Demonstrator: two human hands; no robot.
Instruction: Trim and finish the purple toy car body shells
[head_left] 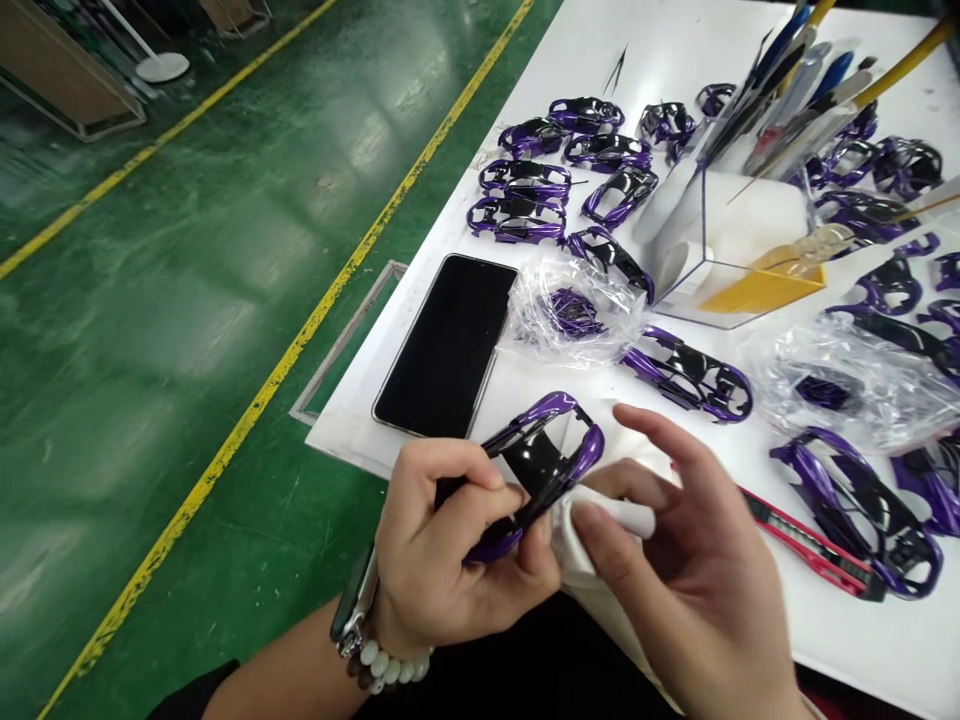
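A glossy purple and black toy car body shell (544,450) is tilted in the fingers of my left hand (450,550), which are wrapped round its near side. My right hand (675,560) pinches a white cloth (574,545) between thumb and fingers, with a white rolled end sticking out to the right. The cloth lies against the shell's lower right edge, close to my left fingertips. My right index finger is raised off the cloth. A beaded bracelet and a watch are on my left wrist.
On the white table (352,425) lie a black phone (450,345), plastic bags of small purple parts (576,312), several more shells (690,375) and a red cutter (806,540). A clear holder (757,290) with pens and tools stands at the back right. Green floor is at the left.
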